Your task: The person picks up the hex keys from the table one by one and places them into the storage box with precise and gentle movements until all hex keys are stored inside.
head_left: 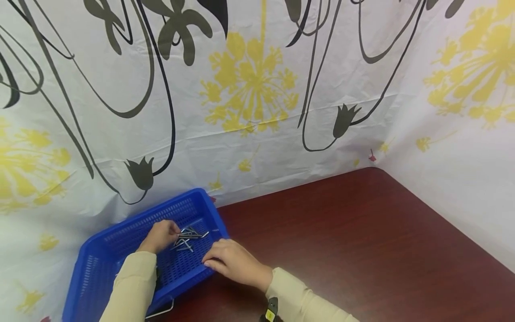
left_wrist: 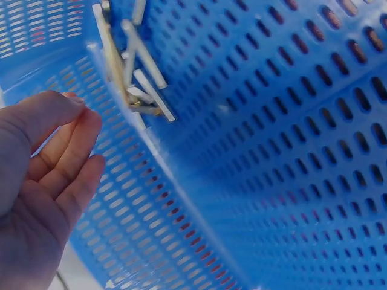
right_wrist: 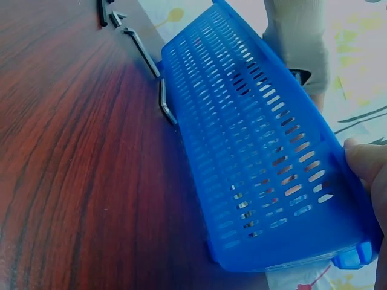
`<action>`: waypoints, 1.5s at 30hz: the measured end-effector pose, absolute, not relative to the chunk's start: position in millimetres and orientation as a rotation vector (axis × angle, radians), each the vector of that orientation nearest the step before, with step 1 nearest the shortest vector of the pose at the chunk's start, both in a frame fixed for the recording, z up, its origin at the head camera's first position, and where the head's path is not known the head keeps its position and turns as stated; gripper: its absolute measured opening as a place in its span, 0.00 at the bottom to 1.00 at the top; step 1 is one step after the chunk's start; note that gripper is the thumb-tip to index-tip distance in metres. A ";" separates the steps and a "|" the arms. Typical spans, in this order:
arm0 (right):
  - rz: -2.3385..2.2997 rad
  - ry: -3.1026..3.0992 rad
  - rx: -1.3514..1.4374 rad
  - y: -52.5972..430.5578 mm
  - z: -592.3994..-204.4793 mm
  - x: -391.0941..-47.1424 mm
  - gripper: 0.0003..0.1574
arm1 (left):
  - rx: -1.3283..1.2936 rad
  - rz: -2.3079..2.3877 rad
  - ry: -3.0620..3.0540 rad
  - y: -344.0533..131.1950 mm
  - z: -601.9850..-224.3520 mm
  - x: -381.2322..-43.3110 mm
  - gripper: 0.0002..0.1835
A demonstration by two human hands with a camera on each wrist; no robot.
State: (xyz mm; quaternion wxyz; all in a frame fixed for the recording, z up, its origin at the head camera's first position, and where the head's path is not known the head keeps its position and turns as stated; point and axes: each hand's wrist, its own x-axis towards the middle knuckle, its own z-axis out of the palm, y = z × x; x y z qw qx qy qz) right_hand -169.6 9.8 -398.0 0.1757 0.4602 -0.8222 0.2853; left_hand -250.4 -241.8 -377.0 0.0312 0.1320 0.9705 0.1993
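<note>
A blue perforated plastic basket [head_left: 185, 282] stands on the table at the left. Inside it, my left hand [head_left: 160, 236] reaches down beside a small heap of silver metal rods [head_left: 190, 238], which look like hex keys. The left wrist view shows that hand [left_wrist: 45, 175] with thumb and fingertips loosely together and nothing visible between them; the rods [left_wrist: 151, 93] lie past the fingertips. My right hand [head_left: 237, 263] grips the basket's near right corner, its thumb [right_wrist: 361, 160] on the rim in the right wrist view.
Several L-shaped hex keys [right_wrist: 143, 53] lie on the dark red wooden table [head_left: 342, 241], alongside the basket's near side. One bent key [head_left: 162, 310] shows at the bottom of the head view. A white cloth with a flower print [head_left: 273, 156] hangs behind and beside the table.
</note>
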 end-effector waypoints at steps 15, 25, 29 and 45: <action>0.715 -2.568 1.374 8.4 -372.0 -172.0 0.10 | 0.474 0.576 3.067 -250.6 -340.5 -236.4 0.03; 0.658 -2.534 1.555 -17.8 -343.4 -159.4 0.12 | 0.453 0.525 3.076 -259.9 -323.1 -218.2 0.02; 0.633 -2.467 1.593 -23.8 -340.3 -151.2 0.12 | 0.500 0.484 3.078 -261.2 -314.2 -206.6 0.03; 0.489 -2.283 1.659 -42.2 -347.7 -121.9 0.10 | 0.537 0.397 3.095 -266.2 -315.1 -151.5 0.04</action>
